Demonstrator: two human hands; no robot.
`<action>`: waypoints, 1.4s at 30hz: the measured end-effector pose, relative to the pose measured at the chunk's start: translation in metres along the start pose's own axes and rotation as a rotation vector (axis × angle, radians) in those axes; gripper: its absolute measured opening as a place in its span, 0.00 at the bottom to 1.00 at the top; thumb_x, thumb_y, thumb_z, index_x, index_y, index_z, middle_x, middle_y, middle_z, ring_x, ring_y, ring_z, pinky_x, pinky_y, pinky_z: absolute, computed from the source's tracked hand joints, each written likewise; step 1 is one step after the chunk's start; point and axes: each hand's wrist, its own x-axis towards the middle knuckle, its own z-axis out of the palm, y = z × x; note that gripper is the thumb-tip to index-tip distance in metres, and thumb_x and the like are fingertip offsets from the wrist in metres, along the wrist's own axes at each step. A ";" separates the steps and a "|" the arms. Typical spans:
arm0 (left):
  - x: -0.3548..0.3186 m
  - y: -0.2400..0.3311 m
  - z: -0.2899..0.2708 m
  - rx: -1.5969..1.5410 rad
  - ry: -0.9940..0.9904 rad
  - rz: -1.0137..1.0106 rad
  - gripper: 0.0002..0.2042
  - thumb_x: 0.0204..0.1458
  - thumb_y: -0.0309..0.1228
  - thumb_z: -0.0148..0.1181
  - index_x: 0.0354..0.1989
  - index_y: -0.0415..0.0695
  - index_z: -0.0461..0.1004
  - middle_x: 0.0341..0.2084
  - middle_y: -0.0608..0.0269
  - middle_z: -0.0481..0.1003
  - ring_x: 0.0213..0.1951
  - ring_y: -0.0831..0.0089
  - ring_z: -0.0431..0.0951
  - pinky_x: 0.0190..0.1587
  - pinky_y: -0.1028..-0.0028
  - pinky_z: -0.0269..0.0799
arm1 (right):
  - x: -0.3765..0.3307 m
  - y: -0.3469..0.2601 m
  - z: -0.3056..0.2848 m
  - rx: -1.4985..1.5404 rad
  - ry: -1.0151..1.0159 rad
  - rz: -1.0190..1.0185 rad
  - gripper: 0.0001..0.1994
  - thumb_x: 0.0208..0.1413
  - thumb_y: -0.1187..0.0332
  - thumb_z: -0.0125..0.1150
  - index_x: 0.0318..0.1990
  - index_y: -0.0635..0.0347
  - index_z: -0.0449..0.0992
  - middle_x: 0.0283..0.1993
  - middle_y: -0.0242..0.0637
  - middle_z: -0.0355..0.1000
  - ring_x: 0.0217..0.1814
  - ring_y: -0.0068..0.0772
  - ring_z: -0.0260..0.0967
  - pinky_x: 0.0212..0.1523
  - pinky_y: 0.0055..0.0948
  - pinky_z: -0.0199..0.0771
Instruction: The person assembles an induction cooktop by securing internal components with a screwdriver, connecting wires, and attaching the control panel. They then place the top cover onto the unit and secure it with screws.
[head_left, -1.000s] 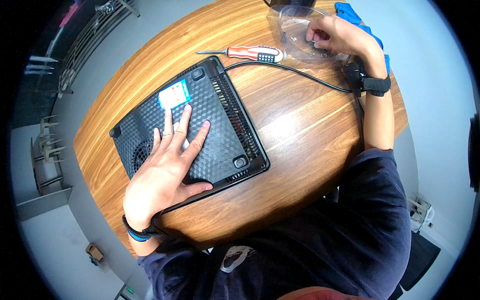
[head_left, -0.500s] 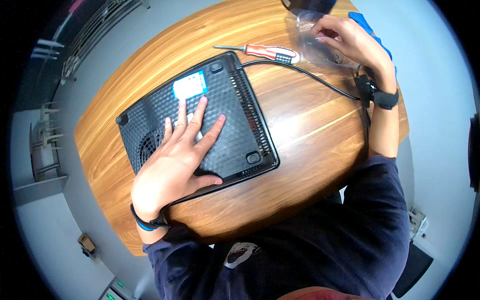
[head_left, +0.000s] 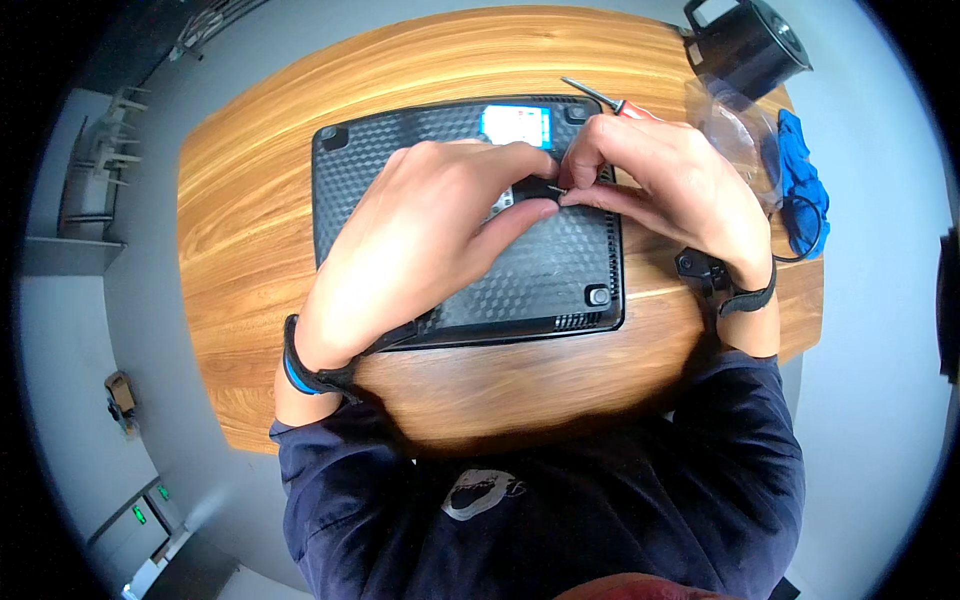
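Observation:
An appliance with a black patterned underside (head_left: 470, 290), rubber feet and side vents, lies bottom up on the table; it looks like an induction cooker. A white and blue label (head_left: 517, 127) shows near its far edge. Above it, my left hand (head_left: 425, 215) pinches a small dark piece (head_left: 537, 190) between thumb and forefinger. Fingertip to fingertip with it, my right hand (head_left: 672, 178) pinches a tiny metallic bit, too small to name. A screwdriver (head_left: 633, 109) with a red handle lies beyond my right hand, which partly covers it.
A clear plastic container (head_left: 742, 135) stands at the far right, beside a crumpled blue cloth (head_left: 803, 190). Behind them is a black kettle (head_left: 750, 48). A black cable (head_left: 822, 232) loops by the cloth at the wooden table's (head_left: 250, 180) right edge.
My right hand has come from the clear container to the appliance. My left hand has lifted from lying spread on the underside and now pinches a small dark piece. The view has shifted.

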 end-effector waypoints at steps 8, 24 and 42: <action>-0.005 -0.008 -0.013 0.026 0.043 0.020 0.06 0.61 0.29 0.73 0.43 0.42 0.86 0.30 0.50 0.83 0.30 0.54 0.84 0.35 0.64 0.78 | 0.021 -0.013 0.008 0.020 -0.016 -0.005 0.14 0.59 0.70 0.79 0.42 0.58 0.76 0.41 0.37 0.82 0.42 0.47 0.81 0.44 0.39 0.82; -0.006 -0.022 -0.030 0.109 0.100 -0.226 0.08 0.66 0.31 0.72 0.46 0.39 0.87 0.35 0.58 0.89 0.35 0.73 0.88 0.40 0.72 0.82 | -0.035 0.115 0.008 -0.470 -0.230 0.625 0.15 0.73 0.60 0.65 0.57 0.61 0.77 0.51 0.53 0.82 0.55 0.64 0.80 0.54 0.53 0.79; -0.002 -0.029 -0.037 0.062 0.082 -0.317 0.08 0.67 0.30 0.72 0.47 0.38 0.87 0.39 0.64 0.89 0.44 0.78 0.87 0.47 0.73 0.85 | -0.007 0.052 -0.007 -0.175 -0.014 0.064 0.16 0.72 0.56 0.67 0.50 0.60 0.75 0.45 0.49 0.76 0.47 0.60 0.77 0.47 0.50 0.78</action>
